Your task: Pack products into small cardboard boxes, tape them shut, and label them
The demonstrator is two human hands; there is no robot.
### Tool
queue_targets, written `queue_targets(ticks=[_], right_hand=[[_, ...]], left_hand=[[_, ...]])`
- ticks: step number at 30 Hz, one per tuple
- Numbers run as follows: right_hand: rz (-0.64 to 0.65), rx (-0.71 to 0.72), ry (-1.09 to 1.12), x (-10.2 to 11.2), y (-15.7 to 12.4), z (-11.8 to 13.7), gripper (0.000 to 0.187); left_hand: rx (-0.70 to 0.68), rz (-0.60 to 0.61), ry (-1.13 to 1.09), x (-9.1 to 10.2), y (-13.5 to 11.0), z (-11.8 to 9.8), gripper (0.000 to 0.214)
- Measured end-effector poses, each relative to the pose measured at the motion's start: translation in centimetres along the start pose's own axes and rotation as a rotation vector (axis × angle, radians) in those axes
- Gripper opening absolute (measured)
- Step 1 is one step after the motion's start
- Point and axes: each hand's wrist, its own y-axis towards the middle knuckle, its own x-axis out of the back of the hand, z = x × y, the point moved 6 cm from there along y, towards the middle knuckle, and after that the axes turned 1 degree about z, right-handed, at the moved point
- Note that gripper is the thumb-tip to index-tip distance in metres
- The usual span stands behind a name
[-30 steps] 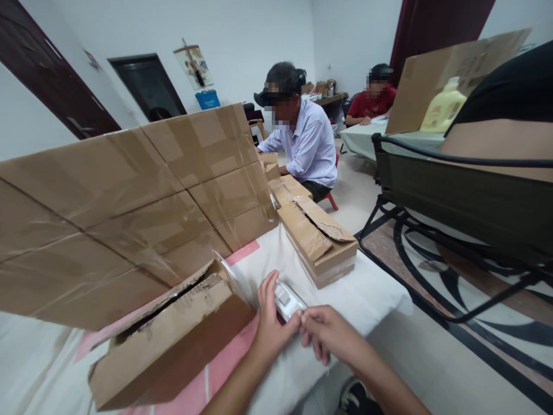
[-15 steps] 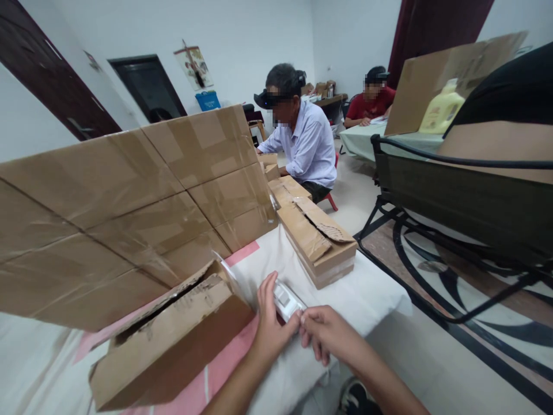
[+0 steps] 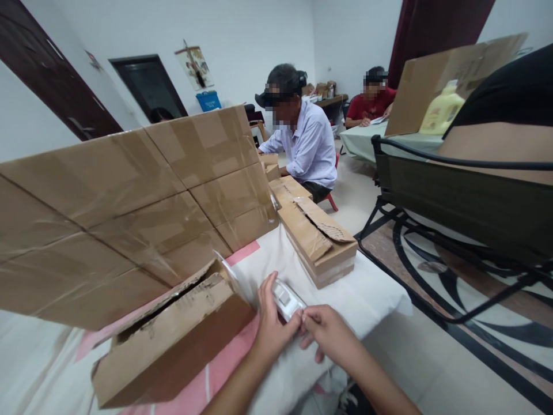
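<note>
Though ajar, carton [image 3: 177,349] left of hands [image 3: 273,329], dark inside.

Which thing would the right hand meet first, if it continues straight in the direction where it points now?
Most likely the left hand: its thumb lies just ahead of the right hand, at the near end of the white object. The two may be touching; depth is unclear.

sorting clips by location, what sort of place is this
Probably a room in a home serving as a makeshift workroom: the wall hanging and dark door look domestic, while cardboard boxes stand on a spread cloth.
</note>
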Motion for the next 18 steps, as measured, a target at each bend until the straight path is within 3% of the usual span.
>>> queue_targets(ticks=[9,18], right_hand=[[0.024,-0.020,0.037,0.2,0.3,-1.2,0.041],[0.158,0.006,0.174,0.9,-1.0,0.3,0.045]], left_hand=[[0.002,-0.002,-0.044,0.0,0.1,0.0,0.083],[0.012,-0.022,-0.095,0.1,0.0,0.2,0.083]])
